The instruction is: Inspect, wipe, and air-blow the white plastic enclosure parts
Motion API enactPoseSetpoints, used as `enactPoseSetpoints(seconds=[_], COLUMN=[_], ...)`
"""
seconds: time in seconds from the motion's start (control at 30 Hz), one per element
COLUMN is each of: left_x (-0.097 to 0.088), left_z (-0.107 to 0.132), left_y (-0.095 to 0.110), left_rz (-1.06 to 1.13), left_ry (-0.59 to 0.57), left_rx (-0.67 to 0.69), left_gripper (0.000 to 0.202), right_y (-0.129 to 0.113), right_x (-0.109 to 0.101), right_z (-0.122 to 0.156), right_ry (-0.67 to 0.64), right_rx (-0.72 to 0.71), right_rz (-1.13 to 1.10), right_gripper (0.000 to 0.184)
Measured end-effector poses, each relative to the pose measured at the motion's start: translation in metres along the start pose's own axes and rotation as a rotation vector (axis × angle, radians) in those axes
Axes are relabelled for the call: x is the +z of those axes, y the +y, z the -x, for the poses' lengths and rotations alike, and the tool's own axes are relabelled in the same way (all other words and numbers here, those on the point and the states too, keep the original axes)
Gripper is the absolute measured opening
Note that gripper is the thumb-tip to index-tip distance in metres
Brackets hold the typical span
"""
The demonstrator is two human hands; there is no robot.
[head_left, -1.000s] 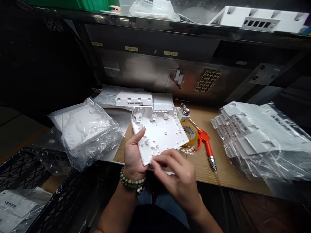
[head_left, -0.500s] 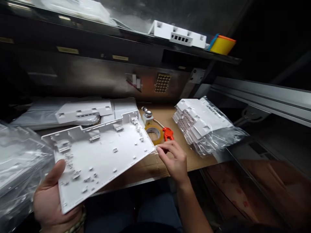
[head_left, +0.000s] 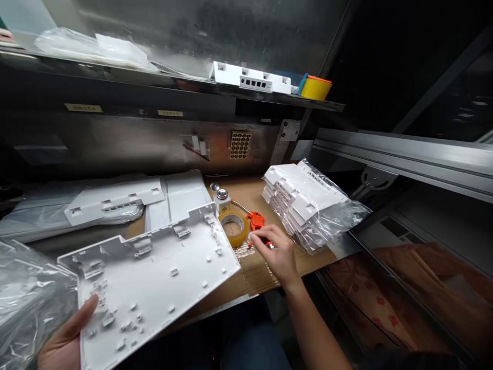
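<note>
My left hand grips a white plastic housing at its lower left, thumb on the inner face. The housing's inside faces up, with clips and posts along it, and it tilts down toward me. My right hand is apart from the housing's right corner. Its thumb and fingers are pinched together; a small whitish spot shows at the tips, too small to name. Just behind that hand lie an orange tool and a roll of yellowish tape. A small bottle with a metal cap stands behind the tape.
A bagged stack of white housings sits at the right on the cardboard. Another white housing rests on plastic bags at the back left. Clear plastic bags bulge at the left. Above runs a shelf.
My right hand has drawn away from the housing's right corner, leaving a gap. The housing sits lower and farther left in view. The camera view has turned up and to the right.
</note>
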State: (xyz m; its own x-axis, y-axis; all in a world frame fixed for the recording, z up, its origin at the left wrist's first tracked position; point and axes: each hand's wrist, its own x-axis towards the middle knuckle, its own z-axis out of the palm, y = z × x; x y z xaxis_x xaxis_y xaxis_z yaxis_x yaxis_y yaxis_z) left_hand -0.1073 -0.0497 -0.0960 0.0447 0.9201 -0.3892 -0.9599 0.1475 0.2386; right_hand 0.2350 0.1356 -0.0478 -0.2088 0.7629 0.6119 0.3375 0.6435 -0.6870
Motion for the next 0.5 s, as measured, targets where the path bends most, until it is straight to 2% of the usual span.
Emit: enactPoseSetpoints(seconds=[0.1,0.17,0.3,0.4,0.5], left_x=[-0.011,-0.016,-0.018,-0.014,-0.009], left_z=[0.003,0.005,0.011,0.012,0.011], left_y=[-0.013,-0.02,-0.035,-0.044,-0.051], left_rz=[-0.052,-0.065,-0.118,-0.152,-0.109], left_ry=[0.094,0.088,0.095,0.095,0.033], left_rx=[0.031,0.004,0.06,0.169,0.242], left_gripper=[0.075,0.074,0.077,0.08,0.071], right_y=[-0.008,-0.019,-0.036,-0.038,-0.035], right_x=[-0.003,0.001,0.014,0.02,0.021], right_z=[-0.015,-0.023,-0.03,-0.028,-0.025], right_ry=[0.123,0.173,0.163,0.173,0.177], right_rx=[0.045,0.03,-0.016,-0.018,-0.037], right_rz=[-0.073,-0.135,-0.154,-0.115,-0.105], right_gripper=[0.009,0.009,0.011,0.011,0.011])
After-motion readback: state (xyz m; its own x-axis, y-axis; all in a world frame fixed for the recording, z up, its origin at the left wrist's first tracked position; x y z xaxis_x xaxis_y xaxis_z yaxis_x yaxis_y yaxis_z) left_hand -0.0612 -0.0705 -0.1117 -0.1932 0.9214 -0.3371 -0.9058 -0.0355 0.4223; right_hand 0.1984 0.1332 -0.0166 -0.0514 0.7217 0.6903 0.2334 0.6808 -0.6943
